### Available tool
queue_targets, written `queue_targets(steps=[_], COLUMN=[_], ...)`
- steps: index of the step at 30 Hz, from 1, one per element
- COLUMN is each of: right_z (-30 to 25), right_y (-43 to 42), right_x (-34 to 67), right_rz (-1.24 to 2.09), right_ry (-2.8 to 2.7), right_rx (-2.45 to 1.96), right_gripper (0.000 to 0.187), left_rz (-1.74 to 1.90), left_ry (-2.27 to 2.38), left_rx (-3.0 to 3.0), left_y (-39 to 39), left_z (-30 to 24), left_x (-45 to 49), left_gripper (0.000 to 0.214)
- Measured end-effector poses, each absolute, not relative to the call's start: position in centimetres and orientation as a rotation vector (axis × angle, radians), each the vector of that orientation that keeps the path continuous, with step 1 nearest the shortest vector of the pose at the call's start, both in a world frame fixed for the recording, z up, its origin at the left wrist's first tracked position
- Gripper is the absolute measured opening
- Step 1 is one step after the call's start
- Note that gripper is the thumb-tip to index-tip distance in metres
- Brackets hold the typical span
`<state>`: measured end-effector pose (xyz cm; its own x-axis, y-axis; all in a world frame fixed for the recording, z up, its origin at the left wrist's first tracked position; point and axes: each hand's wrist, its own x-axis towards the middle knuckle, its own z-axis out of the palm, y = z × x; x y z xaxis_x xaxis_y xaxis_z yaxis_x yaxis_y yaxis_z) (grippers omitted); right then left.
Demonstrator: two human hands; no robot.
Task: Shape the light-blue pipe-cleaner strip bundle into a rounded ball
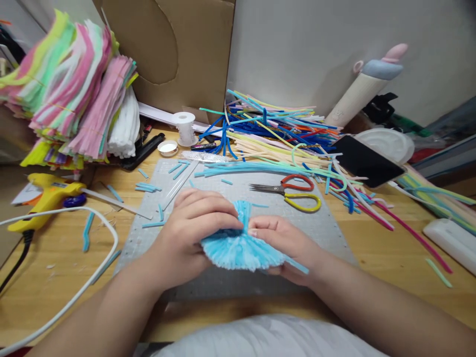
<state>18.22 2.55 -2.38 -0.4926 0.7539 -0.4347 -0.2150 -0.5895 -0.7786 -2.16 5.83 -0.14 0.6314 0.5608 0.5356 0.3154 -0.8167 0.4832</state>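
Observation:
A light blue skirt-shaped piece made of pipe cleaners (pixel 245 252) is held between both hands above the grey cutting mat (pixel 143 253). Its wide fan-like edge faces me, and a narrow bundle rises at its top. My left hand (pixel 201 223) wraps over its left side, fingers closed on it. My right hand (pixel 284 240) pinches it near the narrow waist, thumb and forefinger together. One blue strand sticks out below the right hand. Scissors (pixel 282 189) with one red and one yellow handle lie on the mat beyond the hands. Cut blue pipe cleaner pieces (pixel 147 187) are scattered at left.
A yellow glue gun (pixel 48 198) with a white cable (pixel 107 218) lies at left. Bundled pipe cleaners (pixel 74 94) stand behind it. Loose pipe cleaners (pixel 271 129) pile at the back, near a spool (pixel 185 128) and a black phone (pixel 368 159).

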Motion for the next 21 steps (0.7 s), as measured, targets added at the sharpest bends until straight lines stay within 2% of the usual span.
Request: queue_targets(steps=[3,6,10,12,17,21], right_z=[-2.1,-1.8,-1.4,-1.4,-1.3,-1.0], right_y=[2.6,2.5,2.1,1.9,1.8,1.9], right_x=[18.2,18.2,18.1,18.0,17.7,17.8], right_rz=[2.266,2.391,2.347,2.294,2.102,1.528], right_ry=[-0.82,-0.804,-0.866,-0.893,-1.047,-1.581], right_rx=[-1.017,-0.974,-0.935,-0.941,-1.028,-1.129], right_gripper=[0.028,0.021,0.02,0.023,0.026,0.026], left_rz=[0.93,0.8,0.627,0.576,0.559,0.57], left_ry=[0.533,0.657,0.971,0.97,0.887,0.855], left_rx=[2.427,2.231,1.634,1.317,0.821,0.671], left_y=[5.9,5.5,4.9,4.8,4.9,4.9], left_z=[0.1,0.6,0.7,0.4,-0.6,-0.8], left_x=[-2.0,-1.7,-1.3,-1.1,-0.7,-0.3], left_gripper=[0.021,0.007,0.024,0.024,0.022,0.019])
